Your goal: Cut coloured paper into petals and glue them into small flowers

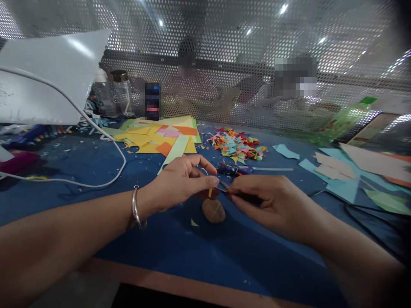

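My left hand (180, 179), with a silver bangle at the wrist, is pinched closed at the fingertips. A narrow yellow paper strip (210, 193) hangs just under its thumb. My right hand (269, 205) is closed around what look like slim metal tweezers (221, 189), whose tips reach to the left thumb. Below the fingertips is a brown oval piece (214, 211) with a line across it; whether it touches the strip cannot be made out. A small pale green scrap (194, 223) lies to its left on the blue table (180, 252).
Behind my hands lie a blue tool (236, 169), a heap of colourful paper scraps (239, 145) and yellow sheets (144, 139). Blue and beige paper pieces (334, 167) lie at right. A white cable (123, 162) loops on the left. A perforated metal screen (218, 90) stands behind.
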The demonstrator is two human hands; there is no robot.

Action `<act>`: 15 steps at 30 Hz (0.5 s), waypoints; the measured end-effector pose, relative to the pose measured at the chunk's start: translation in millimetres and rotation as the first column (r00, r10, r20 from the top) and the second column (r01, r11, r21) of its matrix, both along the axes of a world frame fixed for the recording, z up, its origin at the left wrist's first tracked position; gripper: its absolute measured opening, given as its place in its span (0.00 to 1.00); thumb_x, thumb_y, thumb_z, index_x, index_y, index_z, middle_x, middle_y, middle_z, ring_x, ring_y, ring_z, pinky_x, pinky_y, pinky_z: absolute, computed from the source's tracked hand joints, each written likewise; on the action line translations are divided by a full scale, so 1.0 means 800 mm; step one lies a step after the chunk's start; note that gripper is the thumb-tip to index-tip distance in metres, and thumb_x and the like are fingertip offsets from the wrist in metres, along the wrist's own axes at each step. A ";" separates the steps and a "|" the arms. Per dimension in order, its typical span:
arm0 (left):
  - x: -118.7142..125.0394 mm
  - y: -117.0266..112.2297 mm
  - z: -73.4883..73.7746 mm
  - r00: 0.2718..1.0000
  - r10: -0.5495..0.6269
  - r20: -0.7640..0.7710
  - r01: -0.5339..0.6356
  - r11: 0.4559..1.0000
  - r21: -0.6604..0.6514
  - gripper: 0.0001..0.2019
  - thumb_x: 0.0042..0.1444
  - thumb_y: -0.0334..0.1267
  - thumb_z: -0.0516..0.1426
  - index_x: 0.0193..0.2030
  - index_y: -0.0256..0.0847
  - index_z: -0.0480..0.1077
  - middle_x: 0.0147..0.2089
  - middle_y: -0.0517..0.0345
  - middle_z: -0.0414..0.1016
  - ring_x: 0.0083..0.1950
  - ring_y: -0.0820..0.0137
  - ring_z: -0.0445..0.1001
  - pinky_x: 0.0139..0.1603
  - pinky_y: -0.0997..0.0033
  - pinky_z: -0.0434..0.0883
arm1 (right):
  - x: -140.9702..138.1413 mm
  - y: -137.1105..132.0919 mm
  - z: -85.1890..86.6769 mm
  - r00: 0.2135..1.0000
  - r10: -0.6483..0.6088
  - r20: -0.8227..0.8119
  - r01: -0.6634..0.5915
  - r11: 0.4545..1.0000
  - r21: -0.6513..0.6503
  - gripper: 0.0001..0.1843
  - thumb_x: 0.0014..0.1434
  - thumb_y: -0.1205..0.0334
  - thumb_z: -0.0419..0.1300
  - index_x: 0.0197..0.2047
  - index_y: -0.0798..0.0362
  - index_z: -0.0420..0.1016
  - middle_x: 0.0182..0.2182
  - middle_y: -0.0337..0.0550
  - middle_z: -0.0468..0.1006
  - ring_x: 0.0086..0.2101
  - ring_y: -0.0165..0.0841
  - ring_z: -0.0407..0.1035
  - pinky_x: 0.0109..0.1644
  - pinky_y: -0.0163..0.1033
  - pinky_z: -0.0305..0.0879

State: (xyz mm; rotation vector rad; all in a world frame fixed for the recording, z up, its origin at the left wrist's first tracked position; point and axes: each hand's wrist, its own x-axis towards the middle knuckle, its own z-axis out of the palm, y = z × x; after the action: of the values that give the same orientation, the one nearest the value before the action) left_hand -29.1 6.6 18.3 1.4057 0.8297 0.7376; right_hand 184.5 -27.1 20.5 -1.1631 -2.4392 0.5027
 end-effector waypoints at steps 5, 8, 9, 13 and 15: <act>-0.002 0.004 -0.002 1.000 -0.012 -0.003 0.012 1.000 -0.004 0.06 0.55 0.29 0.61 0.39 0.36 0.68 0.24 0.62 0.77 0.25 0.77 0.73 0.30 0.78 0.68 | -0.003 0.000 0.001 1.000 -0.021 0.022 0.021 0.999 0.028 0.10 0.63 0.65 0.53 0.32 0.53 0.74 0.25 0.38 0.73 0.25 0.29 0.64 0.28 0.34 0.57; -0.004 0.006 0.000 1.000 -0.006 -0.017 0.006 1.000 -0.018 0.05 0.55 0.27 0.61 0.38 0.36 0.69 0.24 0.61 0.77 0.25 0.77 0.73 0.30 0.77 0.69 | -0.002 0.000 0.000 0.999 -0.051 0.017 0.051 0.999 0.009 0.09 0.63 0.64 0.55 0.33 0.53 0.75 0.24 0.38 0.73 0.24 0.28 0.64 0.27 0.34 0.57; -0.004 0.007 0.000 1.000 -0.003 -0.024 0.002 1.000 -0.025 0.05 0.55 0.27 0.61 0.36 0.35 0.69 0.24 0.60 0.77 0.25 0.78 0.73 0.31 0.77 0.69 | -0.002 0.001 0.000 0.998 -0.059 0.009 0.059 0.998 -0.003 0.09 0.63 0.63 0.55 0.34 0.52 0.75 0.23 0.37 0.73 0.23 0.28 0.63 0.27 0.33 0.57; -0.004 0.011 -0.002 1.000 -0.006 -0.025 0.005 0.999 -0.053 0.03 0.55 0.25 0.61 0.33 0.34 0.71 0.26 0.57 0.79 0.27 0.76 0.75 0.34 0.75 0.72 | 0.000 0.002 -0.001 0.997 -0.080 -0.010 0.080 0.995 -0.051 0.09 0.64 0.60 0.56 0.35 0.52 0.76 0.22 0.36 0.72 0.22 0.27 0.62 0.25 0.32 0.57; -0.004 0.013 -0.005 1.000 -0.009 -0.008 0.008 0.998 -0.070 0.03 0.54 0.25 0.61 0.32 0.33 0.72 0.27 0.56 0.79 0.29 0.75 0.76 0.35 0.74 0.73 | 0.000 0.002 -0.001 0.996 -0.091 -0.013 0.090 0.993 -0.072 0.10 0.64 0.58 0.56 0.35 0.52 0.76 0.22 0.36 0.71 0.22 0.27 0.62 0.25 0.32 0.57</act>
State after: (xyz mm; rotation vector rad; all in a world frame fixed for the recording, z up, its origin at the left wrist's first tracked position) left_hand -32.6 17.1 14.3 1.3499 0.8479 0.6901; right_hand 184.4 -25.3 20.0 -1.2865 -2.3601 0.5734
